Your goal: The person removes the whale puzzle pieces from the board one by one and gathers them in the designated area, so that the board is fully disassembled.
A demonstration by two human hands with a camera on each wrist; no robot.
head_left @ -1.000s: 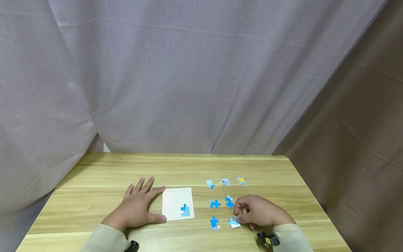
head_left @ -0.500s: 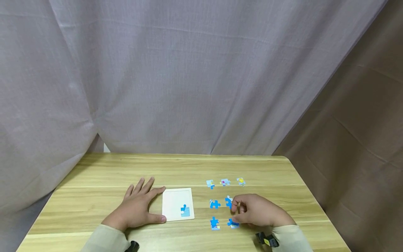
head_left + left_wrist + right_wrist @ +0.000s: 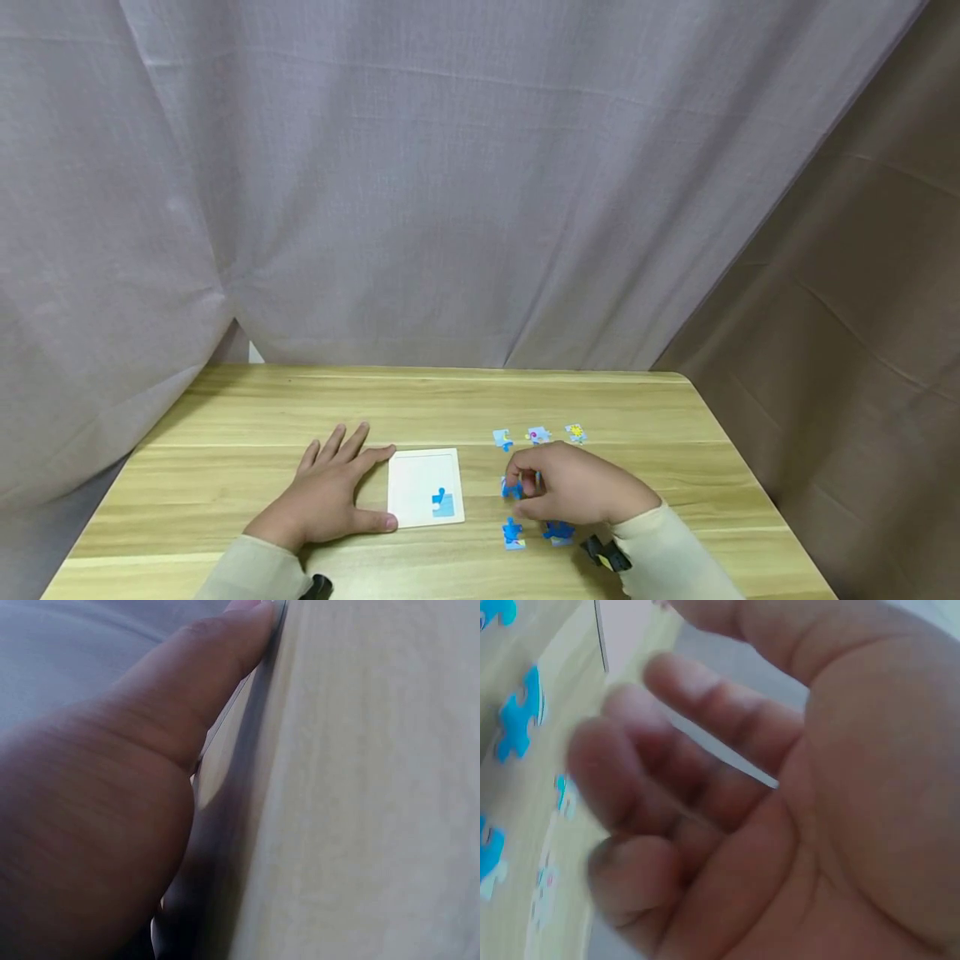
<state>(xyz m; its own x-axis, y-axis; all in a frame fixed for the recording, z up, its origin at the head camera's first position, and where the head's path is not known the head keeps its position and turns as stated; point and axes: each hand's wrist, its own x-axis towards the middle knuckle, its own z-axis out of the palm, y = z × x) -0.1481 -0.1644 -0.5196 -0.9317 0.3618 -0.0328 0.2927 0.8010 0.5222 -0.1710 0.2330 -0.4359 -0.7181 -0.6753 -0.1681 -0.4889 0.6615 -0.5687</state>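
Note:
My left hand (image 3: 328,492) is spread on the table, thumb and forefinger touching two left corners of a square white puzzle tray (image 3: 408,475). One blue piece (image 3: 445,504) lies in the tray's lower right corner. My right hand (image 3: 581,485) hovers over the middle row of loose jigsaw pieces, fingers loosely bent, thumb apart and nothing between them. Just under its fingertips is a blue jigsaw piece (image 3: 510,490); the piece to its right is mostly hidden. In the right wrist view, blue pieces (image 3: 521,716) lie on the table beyond the curled fingers (image 3: 604,772).
Three pale pieces form the far row, among them one with a yellow flower (image 3: 576,432). Nearer me lie a blue piece (image 3: 512,532) and another blue piece (image 3: 558,532). A grey curtain (image 3: 465,208) hangs behind the wooden table (image 3: 360,387).
My right hand has come off the near right piece and moved left and slightly away from me, over the middle row. The left hand and tray stay in place.

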